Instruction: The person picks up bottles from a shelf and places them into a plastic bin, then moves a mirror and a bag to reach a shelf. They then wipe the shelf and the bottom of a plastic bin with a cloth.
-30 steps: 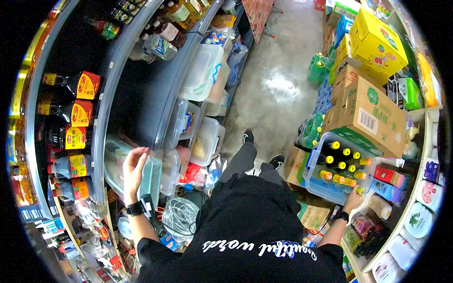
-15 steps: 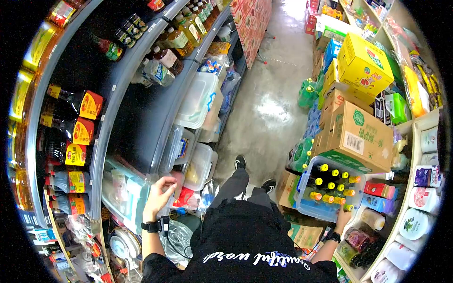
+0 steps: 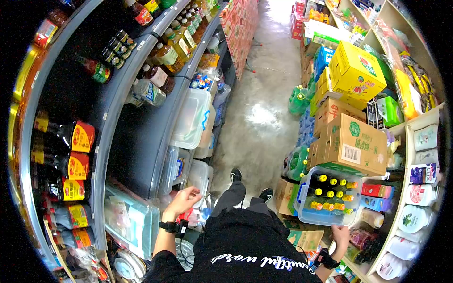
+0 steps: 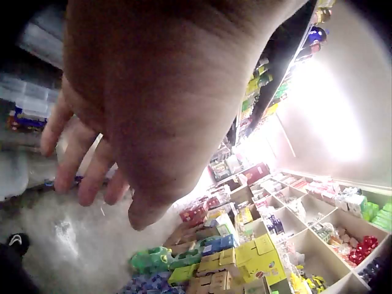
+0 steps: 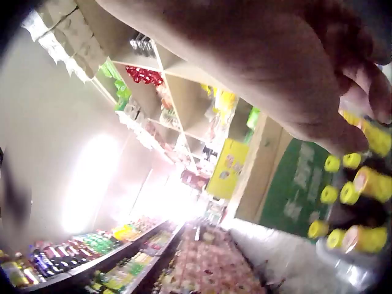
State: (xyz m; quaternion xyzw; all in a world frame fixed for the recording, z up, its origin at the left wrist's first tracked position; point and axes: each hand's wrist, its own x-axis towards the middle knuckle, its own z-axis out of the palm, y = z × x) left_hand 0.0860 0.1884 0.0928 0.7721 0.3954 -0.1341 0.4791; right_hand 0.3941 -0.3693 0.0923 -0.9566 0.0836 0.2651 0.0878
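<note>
Standing on the left shelf: dark sauce bottles [image 3: 81,137] with red-and-yellow labels, set in a column along the shelf edge.
Low storage: a lidded teal bin [image 3: 137,221] below the shelves, nearer the person than the clear lidded box [image 3: 192,118].
Left hand [image 3: 185,200]: raised at the shelf side of the aisle, fingers loosely bent and apart; it has hold of nothing.
Tub: the clear plastic tub [image 3: 302,207] sits upright on the right side of the aisle, just beside the large brown carton [image 3: 358,146].
Bottles: the yellow-capped bottles [image 3: 329,193] stand upright in the tub, close together.
Progress: a group of bottles is already inside – the near-left part of the tub looks unfilled. Whether any more belong there cannot be told.
Right hand [image 3: 340,234]: at the tub's near rim, fingers bent, beside the caps in its wrist view – whether they grip the rim cannot be told.
Right shelf: white bottles [image 3: 415,217] stand beyond the tub.
</note>
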